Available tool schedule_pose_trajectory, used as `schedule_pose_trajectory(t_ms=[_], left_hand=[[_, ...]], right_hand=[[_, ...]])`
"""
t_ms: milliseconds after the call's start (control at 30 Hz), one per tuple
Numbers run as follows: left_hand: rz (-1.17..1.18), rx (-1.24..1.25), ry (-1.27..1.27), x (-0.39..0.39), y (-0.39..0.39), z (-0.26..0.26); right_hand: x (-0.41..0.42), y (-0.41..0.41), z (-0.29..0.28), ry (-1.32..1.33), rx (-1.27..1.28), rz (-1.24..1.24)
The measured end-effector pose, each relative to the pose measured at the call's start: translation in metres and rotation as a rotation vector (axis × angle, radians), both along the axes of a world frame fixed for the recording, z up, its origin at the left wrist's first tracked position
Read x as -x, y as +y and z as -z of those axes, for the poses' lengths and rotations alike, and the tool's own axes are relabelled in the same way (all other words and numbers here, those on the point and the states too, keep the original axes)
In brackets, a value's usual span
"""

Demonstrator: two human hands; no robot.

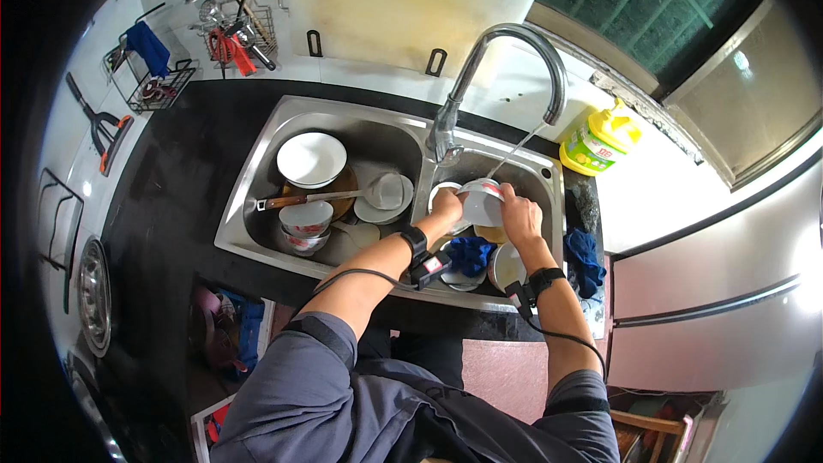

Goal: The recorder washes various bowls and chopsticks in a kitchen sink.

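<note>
Between my hands a white bowl [482, 204] with a red pattern is tilted on its side over the right basin. My left hand [448, 207] grips its left edge and my right hand [522, 213] its right. Water runs from the chrome faucet [558, 93] onto the bowl's upper side. Below it in the basin lie a blue cloth [472, 256], another white bowl [508, 268] and more dishes, partly hidden by my hands and forearms.
The left basin holds a large white bowl [312, 159], stacked patterned bowls [306, 218], small plates [391, 209] and a spatula [334, 195] with a wooden handle. A yellow detergent jug [599, 139] stands right of the faucet. A dark blue cloth [584, 263] lies on the right counter edge.
</note>
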State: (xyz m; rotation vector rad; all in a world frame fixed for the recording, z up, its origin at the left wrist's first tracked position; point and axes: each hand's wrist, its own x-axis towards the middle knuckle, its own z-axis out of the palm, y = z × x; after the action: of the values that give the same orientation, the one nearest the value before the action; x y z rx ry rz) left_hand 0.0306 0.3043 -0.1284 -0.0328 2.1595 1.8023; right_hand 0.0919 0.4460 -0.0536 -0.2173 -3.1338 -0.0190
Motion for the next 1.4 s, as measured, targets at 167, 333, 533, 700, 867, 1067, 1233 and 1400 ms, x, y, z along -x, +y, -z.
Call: schedule_pose_trajectory(t_ms=[167,333,533,700,867,1067,1233,1400], left_hand=[[0.019,0.116,0.523,-0.01,-0.008,-0.015],[0.247,0.325,0.76,-0.024,-0.022,-0.042],[0.308,0.412,0.55,-0.019,-0.031,-0.034],[0.305,0.329,0.478,-0.022,-0.03,-0.027],[0.254,0.22,0.48,-0.012,-0.023,-0.021],[0.191,-0.204,0.319,-0.002,-0.017,-0.004],[0.14,-0.298,0.175,-0.015,-0.01,-0.014],[0.19,0.222,0.641,-0.018,-0.037,-0.014]], right_hand=[[-0.001,0.002,0.002,0.339,-0.073,-0.245],[0.007,0.001,-0.003,0.43,-0.125,-0.452],[0.017,0.004,0.017,0.339,0.212,-0.272],[0.012,0.008,0.029,0.317,0.325,-0.134],[0.014,0.015,0.032,-0.088,0.965,0.282],[-0.004,-0.013,0.033,-0.29,1.878,0.367],[-0.003,0.024,0.051,-0.058,1.531,0.292],[-0.006,-0.002,0.022,0.327,0.404,-0.16]])
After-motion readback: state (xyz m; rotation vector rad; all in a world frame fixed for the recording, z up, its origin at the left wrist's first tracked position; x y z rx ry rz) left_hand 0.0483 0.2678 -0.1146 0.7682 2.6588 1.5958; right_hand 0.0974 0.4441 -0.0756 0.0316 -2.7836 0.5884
